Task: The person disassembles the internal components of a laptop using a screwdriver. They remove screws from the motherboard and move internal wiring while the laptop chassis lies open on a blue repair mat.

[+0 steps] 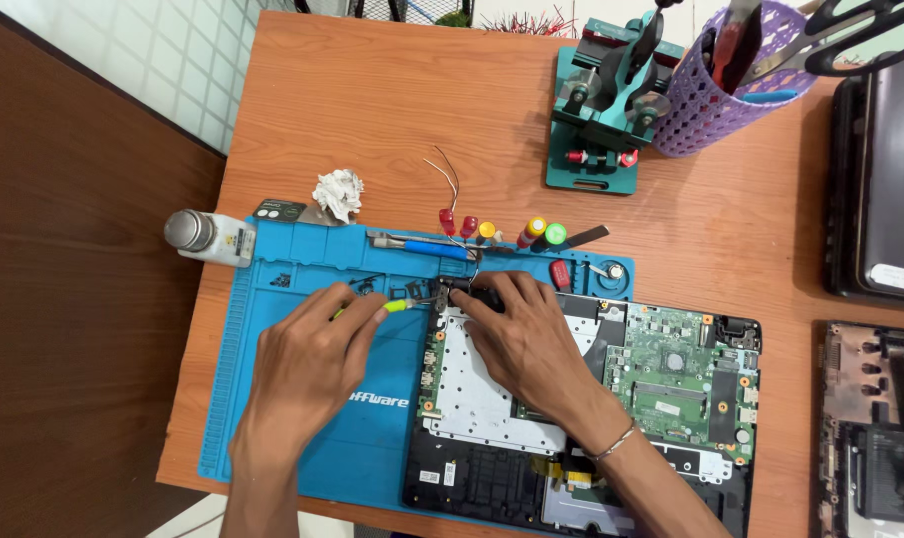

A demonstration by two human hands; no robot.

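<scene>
An opened laptop base lies on a blue repair mat, its silver shield plate and green circuit board exposed. My left hand grips a small tool with a yellow-green handle, its tip pointing at the laptop's top left corner. My right hand rests over that same corner, fingers pressing on a dark part there. What lies under the fingertips is hidden.
Along the mat's top edge lie a blue-handled tool, several coloured screwdriver bits and thin wires. A white bottle and crumpled tissue sit at left. A teal holder jig, purple tool cup and other laptops stand at right.
</scene>
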